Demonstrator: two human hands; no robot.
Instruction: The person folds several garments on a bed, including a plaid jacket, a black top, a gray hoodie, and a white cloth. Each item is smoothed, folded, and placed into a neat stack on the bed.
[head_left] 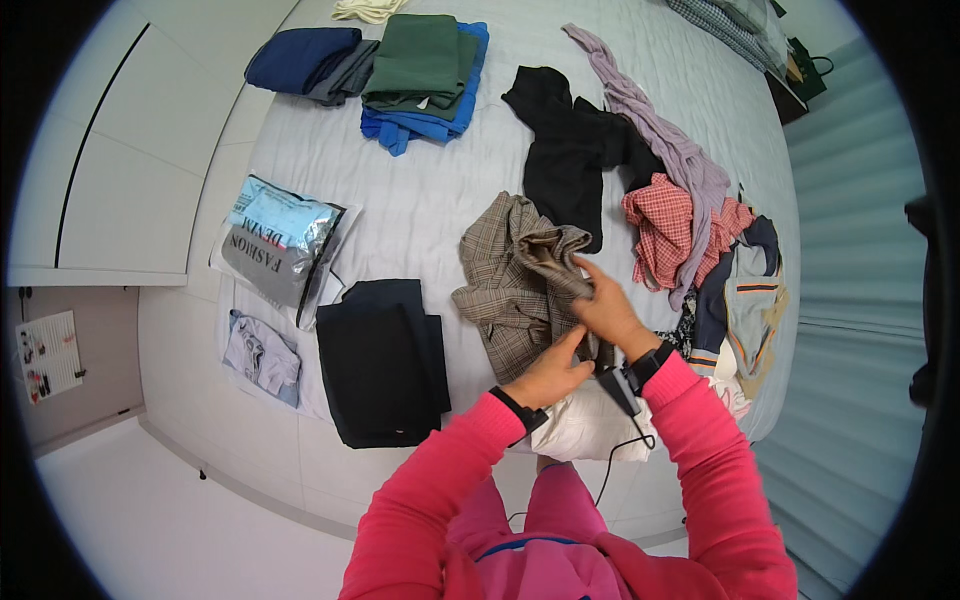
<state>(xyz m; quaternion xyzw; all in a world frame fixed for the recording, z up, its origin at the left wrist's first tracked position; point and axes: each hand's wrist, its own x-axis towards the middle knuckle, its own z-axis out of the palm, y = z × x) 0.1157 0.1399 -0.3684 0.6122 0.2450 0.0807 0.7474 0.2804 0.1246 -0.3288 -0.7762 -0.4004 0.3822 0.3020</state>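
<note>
A brown plaid garment [500, 280], bunched and partly turned over, lies on the bed in front of me. My right hand [612, 308] grips its folded upper right edge, with the fingertips on the fabric. Lower down, my left hand [552, 372] is closed at the garment's lower right edge, its fingers partly hidden by the cloth. The two hands are close together. Just beyond the plaid garment a black garment [565, 160] is spread out. A white cloth [590, 425] lies under my wrists at the near edge of the bed.
Folded black clothes [375, 370], a plastic-packed garment [285, 245] and a pale folded piece [262, 355] lie left. Green folded clothes [420, 60] sit on blue ones at the back. A red checked garment [660, 225] and lilac scarf [660, 125] lie right. A cable [606, 475] hangs down.
</note>
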